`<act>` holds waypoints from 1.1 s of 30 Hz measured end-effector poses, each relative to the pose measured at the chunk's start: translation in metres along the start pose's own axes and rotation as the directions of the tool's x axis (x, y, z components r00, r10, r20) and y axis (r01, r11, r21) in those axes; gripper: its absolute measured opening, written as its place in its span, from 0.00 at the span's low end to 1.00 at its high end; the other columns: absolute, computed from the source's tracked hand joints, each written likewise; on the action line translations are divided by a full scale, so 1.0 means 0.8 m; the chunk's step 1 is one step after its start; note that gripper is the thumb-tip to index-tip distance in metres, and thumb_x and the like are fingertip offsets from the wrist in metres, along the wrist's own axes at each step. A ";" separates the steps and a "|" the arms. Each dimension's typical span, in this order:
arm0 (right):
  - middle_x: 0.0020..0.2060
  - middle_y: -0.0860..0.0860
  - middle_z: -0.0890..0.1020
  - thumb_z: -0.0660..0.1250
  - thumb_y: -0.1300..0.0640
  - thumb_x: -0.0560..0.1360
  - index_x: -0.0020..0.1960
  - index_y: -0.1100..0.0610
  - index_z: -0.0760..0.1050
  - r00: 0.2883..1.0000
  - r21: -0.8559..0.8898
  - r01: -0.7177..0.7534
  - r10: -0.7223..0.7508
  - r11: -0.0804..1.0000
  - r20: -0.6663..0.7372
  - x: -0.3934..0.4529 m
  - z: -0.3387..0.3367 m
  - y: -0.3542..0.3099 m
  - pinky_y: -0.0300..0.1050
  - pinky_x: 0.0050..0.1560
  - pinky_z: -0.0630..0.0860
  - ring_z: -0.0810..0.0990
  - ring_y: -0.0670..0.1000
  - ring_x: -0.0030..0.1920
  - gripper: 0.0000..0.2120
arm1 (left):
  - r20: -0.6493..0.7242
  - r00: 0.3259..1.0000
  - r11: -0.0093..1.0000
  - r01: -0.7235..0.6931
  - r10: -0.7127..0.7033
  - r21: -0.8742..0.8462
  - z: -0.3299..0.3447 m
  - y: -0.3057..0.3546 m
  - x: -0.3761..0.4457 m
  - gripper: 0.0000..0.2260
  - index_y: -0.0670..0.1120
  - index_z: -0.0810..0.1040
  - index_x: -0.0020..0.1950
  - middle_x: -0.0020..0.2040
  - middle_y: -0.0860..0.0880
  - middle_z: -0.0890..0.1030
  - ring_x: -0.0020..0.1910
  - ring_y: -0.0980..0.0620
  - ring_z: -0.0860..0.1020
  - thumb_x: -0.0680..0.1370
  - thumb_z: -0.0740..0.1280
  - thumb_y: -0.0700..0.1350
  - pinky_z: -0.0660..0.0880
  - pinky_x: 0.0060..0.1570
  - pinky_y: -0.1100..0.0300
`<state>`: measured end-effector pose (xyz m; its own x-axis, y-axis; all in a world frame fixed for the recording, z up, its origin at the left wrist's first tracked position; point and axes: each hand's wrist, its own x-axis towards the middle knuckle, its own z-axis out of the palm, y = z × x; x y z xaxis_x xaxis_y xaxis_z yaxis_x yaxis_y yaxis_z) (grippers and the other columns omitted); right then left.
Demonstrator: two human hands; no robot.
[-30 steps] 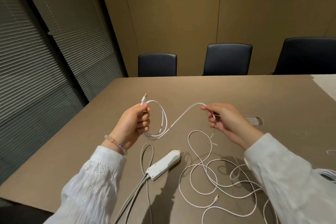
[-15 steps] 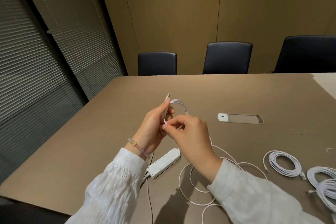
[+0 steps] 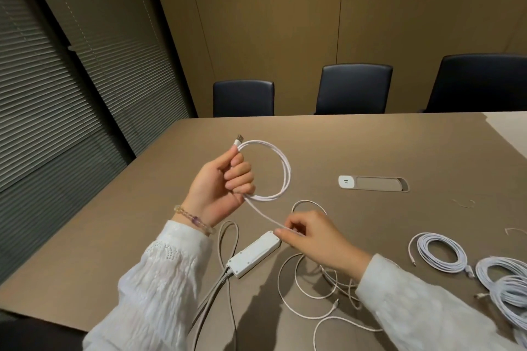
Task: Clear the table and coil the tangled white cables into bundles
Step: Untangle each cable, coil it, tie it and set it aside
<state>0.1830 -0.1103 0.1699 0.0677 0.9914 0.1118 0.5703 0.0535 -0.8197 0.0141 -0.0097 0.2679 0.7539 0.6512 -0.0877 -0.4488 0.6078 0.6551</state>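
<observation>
Above the wide brown table, the person's left hand is curled tight around a round loop of thin white cable, its metal USB plug poking up past the thumb. From that fist the cable runs taut down to the right hand, which pinches it between fingertips just over a white rectangular power strip. The loose tangled remainder sprawls on the table under the right wrist. Finished white coiled bundles lie at the right edge.
</observation>
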 end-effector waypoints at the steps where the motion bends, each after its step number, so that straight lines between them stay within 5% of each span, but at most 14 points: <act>1: 0.24 0.47 0.75 0.67 0.45 0.73 0.33 0.52 0.76 0.997 -0.044 -0.043 0.046 0.998 0.069 0.002 -0.006 0.013 0.43 0.34 0.70 0.71 0.43 0.27 0.14 | -0.011 1.000 1.000 0.004 -0.004 0.011 -0.005 0.007 -0.002 0.18 0.47 0.65 0.33 0.28 0.55 0.54 0.25 0.58 0.51 0.82 0.57 0.50 0.53 0.25 0.67; 6: 0.23 0.52 0.75 0.67 0.56 0.77 0.34 0.60 0.74 0.823 0.199 -0.530 0.442 0.825 0.358 0.005 -0.055 0.053 0.41 0.30 0.75 0.75 0.50 0.25 0.14 | -0.168 0.986 0.983 0.014 0.017 0.182 -0.018 0.037 -0.012 0.17 0.48 0.64 0.32 0.29 0.54 0.52 0.25 0.57 0.49 0.81 0.59 0.49 0.49 0.23 0.65; 11: 0.24 0.49 0.70 0.67 0.59 0.77 0.39 0.59 0.75 0.765 0.525 -0.637 0.550 0.565 0.336 0.024 -0.095 0.050 0.37 0.26 0.73 0.69 0.46 0.23 0.08 | -0.275 0.958 0.875 0.069 0.075 0.480 -0.021 0.026 -0.015 0.18 0.48 0.66 0.31 0.28 0.53 0.56 0.26 0.55 0.52 0.81 0.60 0.50 0.50 0.23 0.64; 14: 0.28 0.52 0.74 0.62 0.65 0.79 0.42 0.64 0.76 0.778 0.709 -0.566 0.556 0.420 0.292 0.037 -0.096 0.017 0.35 0.24 0.73 0.70 0.44 0.22 0.08 | -0.314 0.942 0.806 0.095 0.116 0.585 -0.021 0.007 -0.008 0.18 0.49 0.65 0.33 0.27 0.53 0.60 0.23 0.56 0.55 0.82 0.58 0.50 0.53 0.22 0.64; 18: 0.32 0.56 0.73 0.62 0.69 0.77 0.44 0.68 0.76 0.875 0.851 -0.356 0.456 0.385 0.160 0.037 -0.083 -0.042 0.38 0.27 0.77 0.72 0.48 0.29 0.05 | -0.348 0.930 0.786 0.123 0.122 0.606 -0.016 -0.019 0.003 0.17 0.48 0.64 0.34 0.26 0.53 0.60 0.22 0.56 0.55 0.83 0.57 0.49 0.51 0.23 0.65; 26: 0.34 0.55 0.81 0.72 0.65 0.72 0.47 0.60 0.79 0.903 0.821 -0.175 0.421 0.543 -0.086 0.020 -0.019 -0.093 0.39 0.31 0.79 0.80 0.48 0.31 0.05 | -0.310 0.938 0.795 0.067 0.157 0.603 0.007 -0.065 0.019 0.17 0.48 0.67 0.36 0.25 0.53 0.60 0.21 0.55 0.58 0.83 0.56 0.52 0.59 0.21 0.65; 33: 0.32 0.57 0.79 0.71 0.67 0.72 0.50 0.63 0.82 0.872 0.811 -0.032 0.413 0.584 -0.264 0.018 -0.003 -0.087 0.34 0.29 0.72 0.74 0.45 0.26 0.07 | -0.273 0.939 0.722 0.040 0.210 0.690 0.010 -0.082 0.019 0.14 0.43 0.74 0.48 0.30 0.46 0.66 0.28 0.51 0.63 0.84 0.55 0.49 0.57 0.25 0.63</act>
<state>0.1461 -0.1004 0.2301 0.5106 0.8547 -0.0934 -0.3332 0.0966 -0.9379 0.0587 -0.0433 0.2295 0.4827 0.8628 -0.1500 0.0370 0.1510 0.9878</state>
